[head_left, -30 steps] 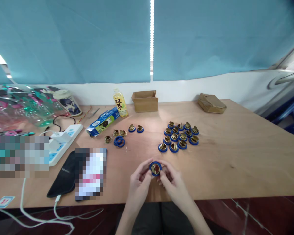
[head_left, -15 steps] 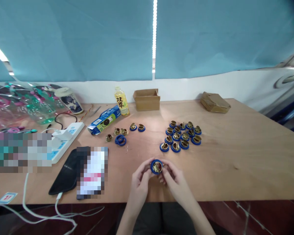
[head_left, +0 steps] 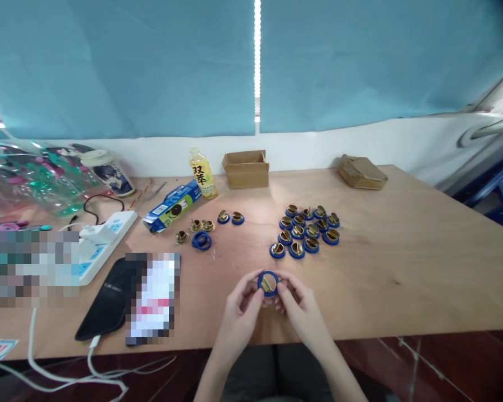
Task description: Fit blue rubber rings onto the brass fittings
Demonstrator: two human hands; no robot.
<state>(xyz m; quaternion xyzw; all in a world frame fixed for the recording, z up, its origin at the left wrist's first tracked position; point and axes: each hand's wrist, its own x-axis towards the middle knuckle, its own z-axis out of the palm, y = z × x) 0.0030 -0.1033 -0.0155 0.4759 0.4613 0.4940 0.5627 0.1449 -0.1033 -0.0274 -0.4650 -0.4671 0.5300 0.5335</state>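
Between both hands, close to the table's front edge, is a round brass fitting with a blue ring point(head_left: 269, 283) around its rim. My left hand point(head_left: 243, 298) grips its left side, thumb at the lower edge. From the right, my right hand point(head_left: 295, 298) pinches the same ring; its other fingers curl underneath, partly hidden. A cluster of similar blue-ringed brass fittings point(head_left: 298, 232) lies beyond, to the right. Left of the cluster are two more such fittings point(head_left: 230, 217), several brass pieces without rings point(head_left: 196, 225) and loose blue rings point(head_left: 202, 240).
At the back stand an open cardboard box point(head_left: 246, 172), a yellow drink bottle point(head_left: 203, 173) and a brown package point(head_left: 362, 172). A blue carton point(head_left: 171, 205) lies left. Nearer are a white power strip point(head_left: 109, 245), a black phone point(head_left: 109, 298) with cable and a pixelated item point(head_left: 155, 298).
The held fitting's round face has turned, showing more flat brass now. Both thumbs have shifted in against the ring. The camera view has swung slightly right.
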